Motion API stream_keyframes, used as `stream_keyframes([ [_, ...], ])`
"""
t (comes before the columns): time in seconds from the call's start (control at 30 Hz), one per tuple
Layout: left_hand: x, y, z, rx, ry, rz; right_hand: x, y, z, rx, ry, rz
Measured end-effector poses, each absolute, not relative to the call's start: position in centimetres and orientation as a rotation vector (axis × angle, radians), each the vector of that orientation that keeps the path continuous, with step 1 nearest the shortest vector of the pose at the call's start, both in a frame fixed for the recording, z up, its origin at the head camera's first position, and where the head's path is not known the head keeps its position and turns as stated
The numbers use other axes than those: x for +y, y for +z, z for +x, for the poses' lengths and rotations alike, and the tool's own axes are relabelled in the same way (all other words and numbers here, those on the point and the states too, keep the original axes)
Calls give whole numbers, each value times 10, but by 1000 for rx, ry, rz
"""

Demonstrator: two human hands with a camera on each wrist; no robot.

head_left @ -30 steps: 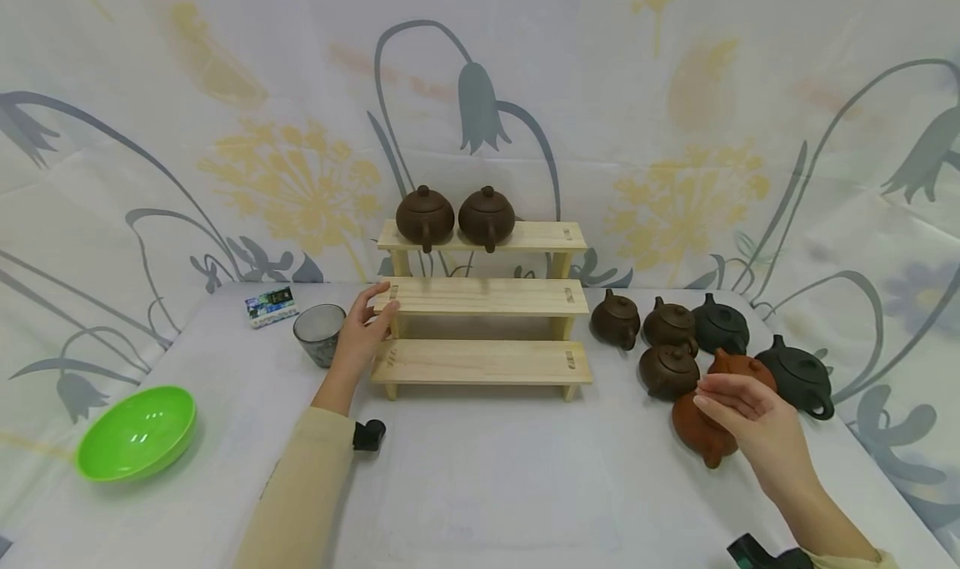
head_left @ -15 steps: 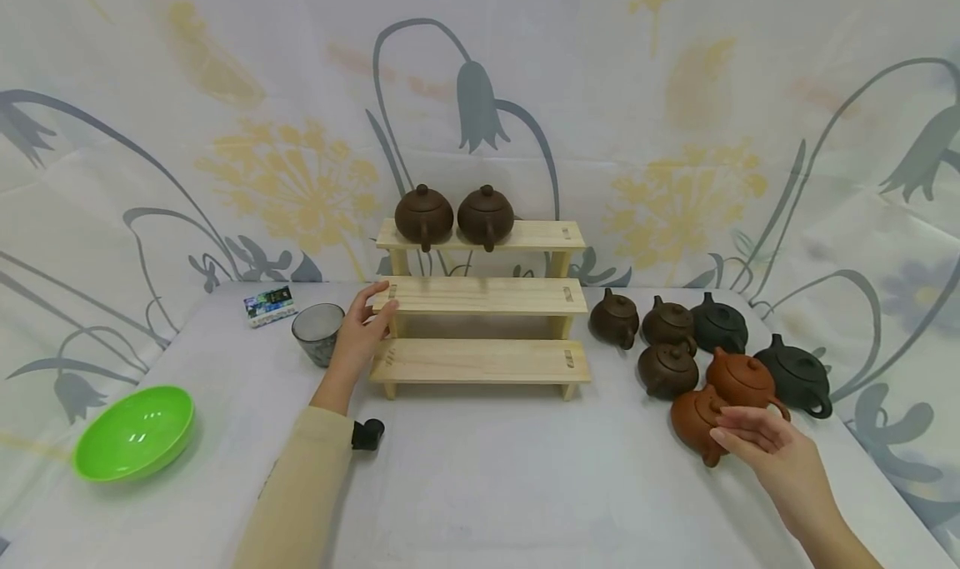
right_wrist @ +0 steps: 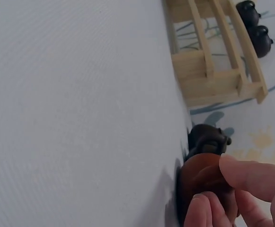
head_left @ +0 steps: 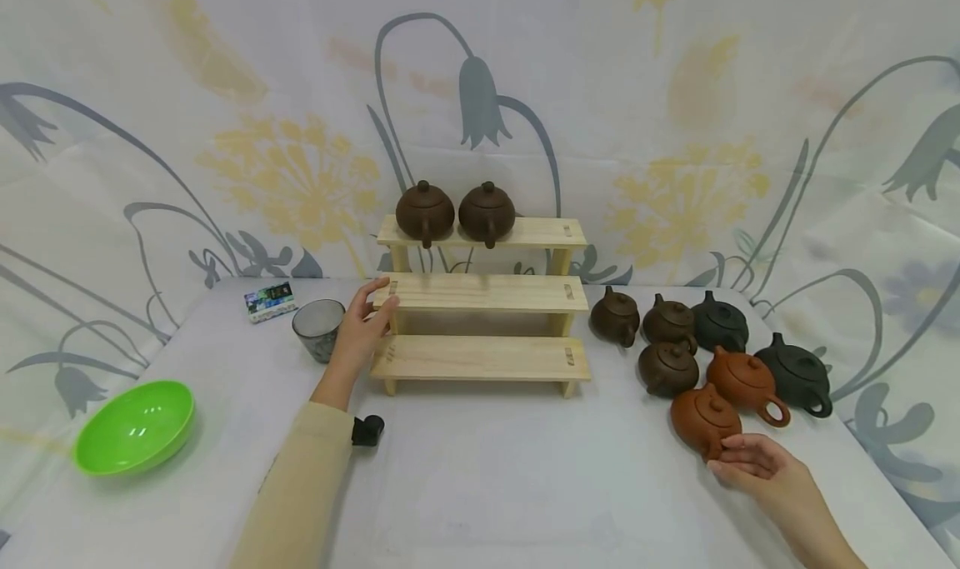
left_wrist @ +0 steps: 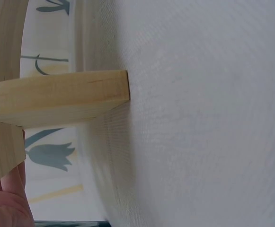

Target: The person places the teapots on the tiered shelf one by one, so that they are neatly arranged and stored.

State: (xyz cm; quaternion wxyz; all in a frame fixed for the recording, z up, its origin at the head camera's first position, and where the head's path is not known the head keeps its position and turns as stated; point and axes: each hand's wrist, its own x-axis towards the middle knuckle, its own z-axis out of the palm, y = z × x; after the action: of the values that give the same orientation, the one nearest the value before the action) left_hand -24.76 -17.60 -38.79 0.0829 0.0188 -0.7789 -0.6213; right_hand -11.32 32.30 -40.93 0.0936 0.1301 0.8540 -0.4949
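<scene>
Green marks the far left, where a bowl (head_left: 135, 427) sits well apart from the work; next comes a patterned cup (head_left: 318, 329), just beside the left hand (head_left: 362, 329), whose fingers and thumb grip the left end of the middle board (head_left: 487, 294) of a wooden stand (head_left: 480, 359). A light grip should be enough to steady it without jolting the two dark brown teapots (head_left: 424, 212) on top. Further right, teapots cluster on the white-covered bench (head_left: 480, 477), and the front orange teapot (head_left: 701, 419) sits upright at the near side of the group, close against a second orange teapot (head_left: 741, 381). The right hand (head_left: 768, 471) has its thumb and fingers drawn together, pinching the part of the front orange teapot that juts toward the person; whether that is handle or spout, I cannot tell. The step in hand looks like getting hold of this pot: best to seat the pinch firmly before taking any weight, hold it level in case the lid (head_left: 712, 401) is loose, and ease it clear of its neighbour
</scene>
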Motion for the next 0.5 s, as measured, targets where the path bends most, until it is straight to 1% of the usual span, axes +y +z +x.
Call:
stream_keyframes([
  [0.27,-176,-387,-248,-2325,-1854,57,319,-412,-118,2439,-1356,458],
  [0.5,-176,-387,-248,-2332,-1871,53,317,-413,-115,2298,-1570,475],
])
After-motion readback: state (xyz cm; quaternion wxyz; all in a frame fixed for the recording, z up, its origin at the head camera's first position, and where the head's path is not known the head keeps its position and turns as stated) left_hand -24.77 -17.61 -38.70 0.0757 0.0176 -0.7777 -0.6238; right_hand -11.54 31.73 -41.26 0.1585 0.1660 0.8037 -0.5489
